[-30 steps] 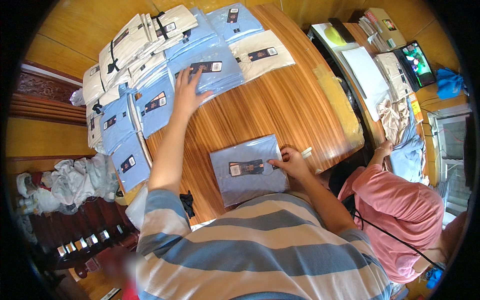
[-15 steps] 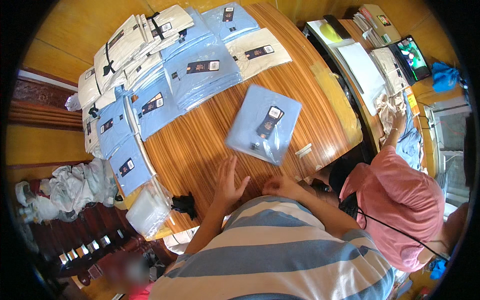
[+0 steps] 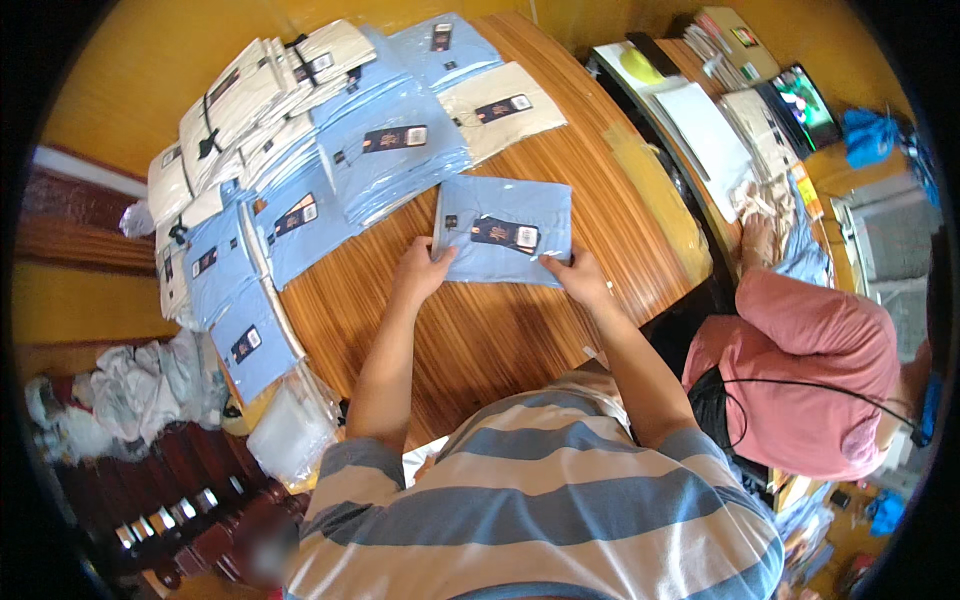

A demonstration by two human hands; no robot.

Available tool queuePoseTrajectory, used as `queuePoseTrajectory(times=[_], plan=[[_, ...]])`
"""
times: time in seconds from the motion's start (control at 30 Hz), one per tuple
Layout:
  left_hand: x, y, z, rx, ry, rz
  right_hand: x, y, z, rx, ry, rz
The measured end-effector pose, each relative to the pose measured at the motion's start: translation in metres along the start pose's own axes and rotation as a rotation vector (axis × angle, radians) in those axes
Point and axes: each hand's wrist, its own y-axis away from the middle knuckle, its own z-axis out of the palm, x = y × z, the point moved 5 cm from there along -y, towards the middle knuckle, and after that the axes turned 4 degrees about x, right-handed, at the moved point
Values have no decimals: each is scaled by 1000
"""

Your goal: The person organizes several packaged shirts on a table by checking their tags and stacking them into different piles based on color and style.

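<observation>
A folded light-blue garment (image 3: 496,265) in a clear plastic bag lies at the middle of the wooden table (image 3: 470,350), its dark hang tag (image 3: 505,235) facing up. My left hand (image 3: 422,272) grips its near left corner, thumb on top and the other fingers partly hidden. At the near right corner my right hand (image 3: 580,278) has hold of the bag in the same way, thumb over the edge. Just beyond is a pile of bagged blue garments (image 3: 400,175), with a bagged cream garment (image 3: 510,100) beside it.
Tied stacks of cream garments (image 3: 235,110) stand at the far left. Clear plastic bags (image 3: 290,430) lie at the near left table corner. On the right, a person in a pink shirt (image 3: 810,370) handles cloth at a side desk with a lit screen (image 3: 803,105).
The bagged blue garment has turned to lie nearly square to me and shifted slightly left. Both my hands have reached forward and taken hold of its near corners.
</observation>
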Motion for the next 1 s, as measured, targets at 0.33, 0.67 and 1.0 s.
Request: queuePoseTrajectory(times=[0.33, 0.67, 1.0], plan=[[79, 97, -100, 61, 552, 20, -141, 57, -30, -14, -132, -411], [0, -67, -155, 686, 213, 87, -203, -193, 100, -211, 360, -463], [-16, -79, -136, 638, 356, 34, -141, -361, 67, -170, -513, 79]])
